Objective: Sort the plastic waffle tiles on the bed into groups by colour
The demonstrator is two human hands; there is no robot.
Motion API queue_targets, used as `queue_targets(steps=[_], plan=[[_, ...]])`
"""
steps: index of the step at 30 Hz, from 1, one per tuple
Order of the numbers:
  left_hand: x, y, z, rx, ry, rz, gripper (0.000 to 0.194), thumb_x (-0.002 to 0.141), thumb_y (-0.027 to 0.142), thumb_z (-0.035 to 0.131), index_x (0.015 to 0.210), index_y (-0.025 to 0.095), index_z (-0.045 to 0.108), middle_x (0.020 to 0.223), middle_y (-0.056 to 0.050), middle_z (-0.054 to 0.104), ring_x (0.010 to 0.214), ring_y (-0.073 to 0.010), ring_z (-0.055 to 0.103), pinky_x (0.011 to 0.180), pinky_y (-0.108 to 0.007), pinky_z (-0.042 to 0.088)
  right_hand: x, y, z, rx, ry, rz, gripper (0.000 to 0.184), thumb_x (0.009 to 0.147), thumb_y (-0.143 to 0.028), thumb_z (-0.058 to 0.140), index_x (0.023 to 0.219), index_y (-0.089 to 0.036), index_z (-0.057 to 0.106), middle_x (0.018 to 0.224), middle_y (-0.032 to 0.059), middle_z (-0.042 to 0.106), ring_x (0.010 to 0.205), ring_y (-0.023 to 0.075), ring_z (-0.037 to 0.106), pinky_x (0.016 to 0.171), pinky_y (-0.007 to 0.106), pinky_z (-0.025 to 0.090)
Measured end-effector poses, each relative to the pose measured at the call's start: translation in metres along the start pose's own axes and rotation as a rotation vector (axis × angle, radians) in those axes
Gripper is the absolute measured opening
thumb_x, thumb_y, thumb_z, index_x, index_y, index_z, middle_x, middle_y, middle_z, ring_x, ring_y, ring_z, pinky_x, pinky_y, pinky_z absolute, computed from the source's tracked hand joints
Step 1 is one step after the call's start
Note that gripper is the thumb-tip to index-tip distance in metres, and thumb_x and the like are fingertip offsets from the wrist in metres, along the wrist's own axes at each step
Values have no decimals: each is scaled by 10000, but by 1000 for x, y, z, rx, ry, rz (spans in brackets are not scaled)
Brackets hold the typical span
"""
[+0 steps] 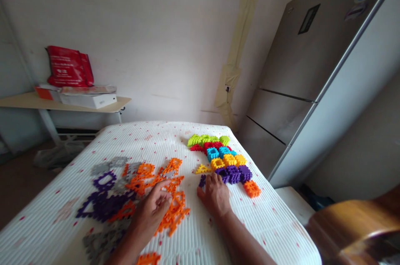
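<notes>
Loose orange interlocking plastic pieces lie spread below and around my left hand. Its fingers are loosely bent and apart, and I see nothing held in them. My right hand reaches down at the near left end of a row of purple stacks. A small purple piece sits at its thumb and index finger, which appear to grip it; the fingertips are partly hidden. Just beyond lie a yellow triangular piece and yellow stacks.
Blue, red and lime-green stacks form rows farther back; an orange stack stands at the right. Purple and grey pieces are scattered on the left. A refrigerator stands beyond the table's right side.
</notes>
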State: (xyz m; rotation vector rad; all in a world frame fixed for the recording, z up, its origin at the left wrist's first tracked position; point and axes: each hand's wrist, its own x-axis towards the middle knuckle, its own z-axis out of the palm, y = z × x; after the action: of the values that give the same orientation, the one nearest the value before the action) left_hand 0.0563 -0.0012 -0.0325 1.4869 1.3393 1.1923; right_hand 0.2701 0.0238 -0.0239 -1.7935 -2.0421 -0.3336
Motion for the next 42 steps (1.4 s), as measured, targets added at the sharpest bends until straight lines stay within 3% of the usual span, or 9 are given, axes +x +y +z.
queue_targets(steps=[4, 10, 22, 29, 42], plan=[[0, -1, 0, -7, 3, 0, 498, 737, 491, 540, 1132, 189, 530, 713, -15, 660, 695, -196, 642, 675, -303, 494, -1, 0, 2, 5, 5, -3, 83, 774, -243, 572, 835, -201, 610, 916, 118, 642, 738, 238, 626, 548, 310, 454], [2, -8, 1, 20, -16, 38, 458, 770, 459, 518, 1152, 206, 530, 730, -12, 661, 685, -189, 632, 672, -296, 493, 0, 0, 1, 9, -15, -7, 95, 785, -209, 571, 869, -203, 614, 929, 79, 640, 758, 195, 637, 589, 272, 467], [-1, 3, 1, 57, 13, 28, 432, 745, 493, 521, 1066, 207, 563, 716, -14, 656, 674, -186, 634, 664, -287, 500, 2, 1, 6, 41, -68, -13, 71, 803, -178, 577, 865, -181, 611, 907, 57, 633, 788, 186, 626, 642, 268, 482], [0, 3, 1, 65, 8, 22, 440, 734, 482, 508, 1062, 195, 563, 730, -31, 672, 712, -201, 647, 698, -306, 504, 4, -1, 6, 71, -32, -94, 80, 794, -133, 563, 840, -181, 608, 895, 55, 629, 873, 192, 604, 757, 262, 474], [-1, 3, 0, 92, 5, 51, 406, 761, 415, 488, 1092, 188, 549, 740, -23, 663, 703, -188, 639, 693, -307, 502, 5, 0, 14, 113, -65, -97, 85, 780, -119, 576, 842, -167, 611, 890, 56, 627, 872, 187, 593, 772, 260, 450]])
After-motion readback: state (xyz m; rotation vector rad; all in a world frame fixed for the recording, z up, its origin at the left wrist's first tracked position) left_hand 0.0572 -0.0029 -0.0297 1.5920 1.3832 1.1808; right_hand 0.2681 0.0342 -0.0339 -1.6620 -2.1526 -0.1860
